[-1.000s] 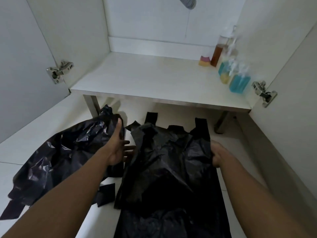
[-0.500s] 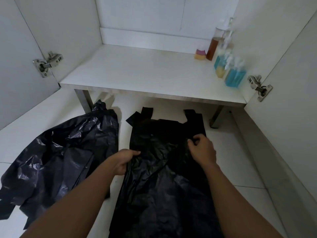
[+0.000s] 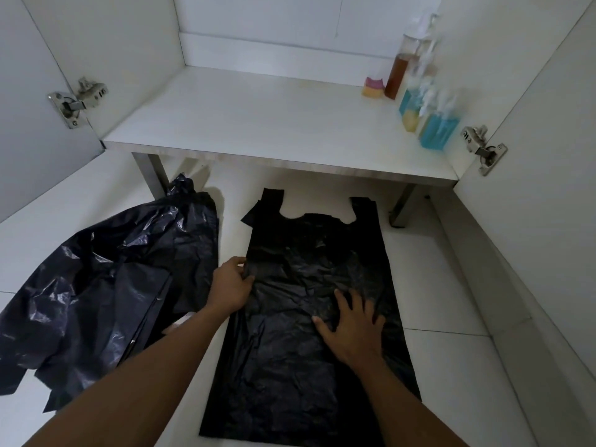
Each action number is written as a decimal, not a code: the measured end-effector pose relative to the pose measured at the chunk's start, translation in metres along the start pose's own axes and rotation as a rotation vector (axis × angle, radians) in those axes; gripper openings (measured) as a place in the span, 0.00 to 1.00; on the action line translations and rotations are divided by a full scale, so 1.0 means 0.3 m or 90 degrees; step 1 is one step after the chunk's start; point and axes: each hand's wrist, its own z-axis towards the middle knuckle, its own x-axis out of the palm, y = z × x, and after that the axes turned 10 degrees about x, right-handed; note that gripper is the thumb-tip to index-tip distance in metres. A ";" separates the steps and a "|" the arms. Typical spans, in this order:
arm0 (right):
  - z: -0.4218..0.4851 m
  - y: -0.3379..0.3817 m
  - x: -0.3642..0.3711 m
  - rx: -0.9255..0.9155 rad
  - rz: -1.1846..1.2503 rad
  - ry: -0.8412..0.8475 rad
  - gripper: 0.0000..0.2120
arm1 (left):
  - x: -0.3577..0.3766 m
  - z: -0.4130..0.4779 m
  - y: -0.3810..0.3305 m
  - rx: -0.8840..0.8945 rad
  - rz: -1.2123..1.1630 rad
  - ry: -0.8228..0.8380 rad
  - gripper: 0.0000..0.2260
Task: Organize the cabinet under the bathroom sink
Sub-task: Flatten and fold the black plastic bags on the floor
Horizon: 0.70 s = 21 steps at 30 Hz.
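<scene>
Currently the left hand (image 3: 230, 285) is pinching the black bag (image 3: 290, 366), lying just before the cabinet shelf (image 3: 258, 124), while the right hand (image 3: 351, 327) is pressing flat on it; tugging risks bunching the plastic.

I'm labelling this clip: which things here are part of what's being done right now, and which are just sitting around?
In the job: flat black bag, left hand gripping its edge, right hand pressing it flat.
Lying about: crumpled black bag on the floor, bottles and sponge on the cabinet shelf.
</scene>
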 end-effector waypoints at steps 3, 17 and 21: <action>-0.007 0.020 0.016 0.017 0.003 -0.016 0.41 | 0.015 -0.056 0.004 0.177 0.141 -0.050 0.26; -0.059 0.036 0.091 -0.028 -0.028 -0.064 0.36 | 0.024 -0.285 0.110 0.450 0.499 0.218 0.48; -0.072 0.031 0.100 -0.030 -0.024 -0.078 0.35 | 0.026 -0.303 0.116 0.468 0.476 0.196 0.47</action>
